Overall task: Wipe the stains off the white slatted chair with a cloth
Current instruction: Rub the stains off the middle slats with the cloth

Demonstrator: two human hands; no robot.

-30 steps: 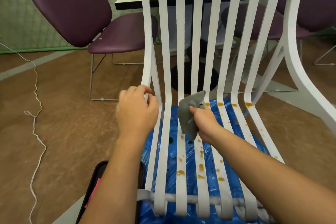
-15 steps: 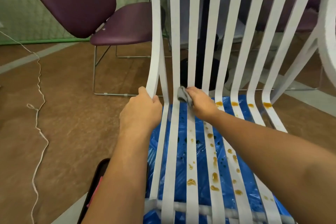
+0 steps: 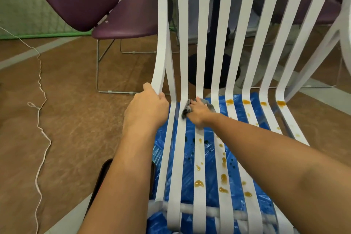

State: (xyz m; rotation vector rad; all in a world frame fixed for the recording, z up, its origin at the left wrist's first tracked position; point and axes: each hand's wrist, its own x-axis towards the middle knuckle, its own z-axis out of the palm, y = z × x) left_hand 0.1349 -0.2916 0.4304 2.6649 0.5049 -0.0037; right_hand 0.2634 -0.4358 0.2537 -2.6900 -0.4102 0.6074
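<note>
The white slatted chair [image 3: 218,30] fills the middle and right of the head view. Orange-brown stains [image 3: 198,183] dot its seat slats, with a row of them at the bend [image 3: 246,102] where seat meets back. My left hand [image 3: 147,109] grips the chair's leftmost slat at that bend. My right hand [image 3: 198,113] holds a bunched grey cloth [image 3: 186,110] and presses it onto the slats at the bend, left of the stain row. Part of the cloth is hidden under my fingers.
Blue plastic sheeting [image 3: 188,159] lies under the seat. A purple chair [image 3: 95,0] stands at the back left, and a dark table base [image 3: 216,70] shows behind the slats. A thin white cord [image 3: 40,112] trails over the brown floor at left. A black object [image 3: 102,178] sits under my left forearm.
My head has moved closer to the chair. My right hand has carried the cloth forward and pressed it onto the slats at the seat bend; the cloth is more bunched. My left hand keeps its grip.
</note>
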